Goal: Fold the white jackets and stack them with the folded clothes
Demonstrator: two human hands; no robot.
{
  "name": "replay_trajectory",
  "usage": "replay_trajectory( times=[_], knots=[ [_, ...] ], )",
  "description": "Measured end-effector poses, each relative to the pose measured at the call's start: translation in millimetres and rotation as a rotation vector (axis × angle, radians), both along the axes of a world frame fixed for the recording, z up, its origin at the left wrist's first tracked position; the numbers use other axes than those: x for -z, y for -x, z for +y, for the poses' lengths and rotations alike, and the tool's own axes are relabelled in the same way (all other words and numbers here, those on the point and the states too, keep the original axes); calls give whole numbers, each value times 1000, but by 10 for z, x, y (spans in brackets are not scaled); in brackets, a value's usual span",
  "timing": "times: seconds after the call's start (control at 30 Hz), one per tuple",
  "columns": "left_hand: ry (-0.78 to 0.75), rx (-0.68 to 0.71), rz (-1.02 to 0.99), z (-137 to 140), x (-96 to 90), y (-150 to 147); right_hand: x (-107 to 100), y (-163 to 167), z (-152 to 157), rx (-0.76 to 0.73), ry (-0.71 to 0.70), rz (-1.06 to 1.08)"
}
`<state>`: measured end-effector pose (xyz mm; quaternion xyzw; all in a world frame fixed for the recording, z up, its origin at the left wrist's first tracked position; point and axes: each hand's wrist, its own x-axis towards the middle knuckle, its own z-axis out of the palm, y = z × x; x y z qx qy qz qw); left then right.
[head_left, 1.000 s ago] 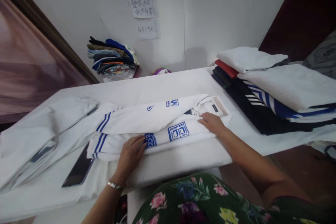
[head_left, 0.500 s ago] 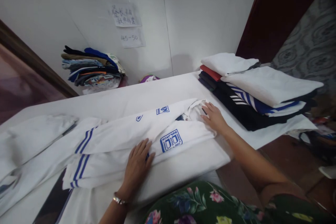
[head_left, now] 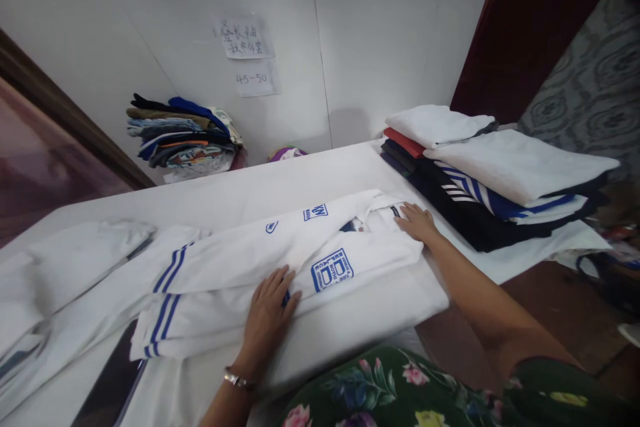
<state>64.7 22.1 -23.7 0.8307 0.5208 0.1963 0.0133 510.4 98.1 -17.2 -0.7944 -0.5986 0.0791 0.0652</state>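
A white long-sleeved top with blue prints lies lengthwise across the table, its sleeves folded along the body. Two blue stripes ring each cuff at the left end. My left hand rests flat on the lower sleeve, fingers spread beside the large square blue print. At the collar end, my right hand lies with its fingers stretched over the neckline edge, near a small dark label. Under the top is a thick, white, flat layer of cloth. A dark flat object pokes out below the cuffs.
More white clothing lies at the left of the white table. Folded garments are stacked at the right, and another clothes pile stands against the wall at the back left. Paper notes hang on the wall.
The collar lies flatter and smoother than before, with my right hand slightly lower at its edge. My left hand stays on the sleeve. The whole view has shifted a little.
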Motion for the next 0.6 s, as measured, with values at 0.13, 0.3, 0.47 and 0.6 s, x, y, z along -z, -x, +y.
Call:
replay_trajectory(
  times=[0.13, 0.3, 0.47, 0.6],
  knots=[
    [12, -4, -25, 0, -14, -13, -159, 159, -50, -11, -202, -112],
    [19, 5, -51, -10, -45, -25, -419, 559, 77, -271, -351, -46],
    [58, -25, -88, -76, -87, -67, -290, 632, 298, -291, -165, -111],
    [116, -30, -129, -152, -160, -124, 177, 293, 460, -189, -21, -183]
  ],
)
